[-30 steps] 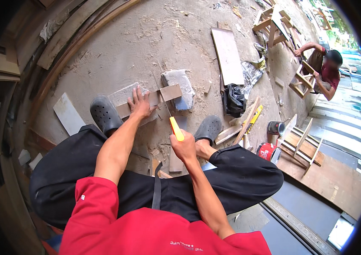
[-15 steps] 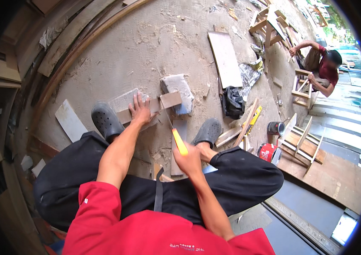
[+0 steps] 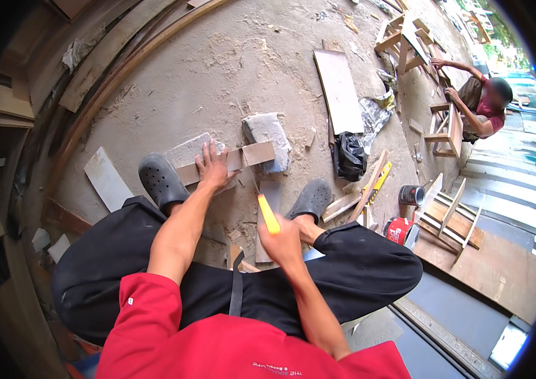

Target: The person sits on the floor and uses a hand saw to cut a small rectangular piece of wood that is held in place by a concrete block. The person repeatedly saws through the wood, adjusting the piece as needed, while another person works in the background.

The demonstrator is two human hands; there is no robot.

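Observation:
A narrow strip of wood (image 3: pixel 186 174) lies across two grey blocks, a flat one (image 3: pixel 187 146) under its left part and a thicker one (image 3: pixel 274 134) under its right end. My left hand (image 3: pixel 214 167) presses down on the strip with fingers spread. My right hand (image 3: pixel 280 240) is closed round the yellow handle (image 3: pixel 269 215) of a handsaw. Its thin blade (image 3: pixel 251 175) stands at a cut line across the wood, right of my left hand. The blade's far tip is hard to make out.
My dark clogs (image 3: pixel 160 180) flank the work. A white board (image 3: pixel 339 88), black plastic bag (image 3: pixel 349 155), two cans (image 3: pixel 402 232) and a yellow-and-black tool (image 3: pixel 379 183) lie to the right. Beyond, a co-worker (image 3: pixel 486 107) handles a small wooden frame (image 3: pixel 448 132). Planks (image 3: pixel 107 66) line the left.
The saw and my right hand have shifted only slightly; my left hand stays on the wood. The co-worker's wooden frame has turned, and their hands have moved. My whole view has shifted a little.

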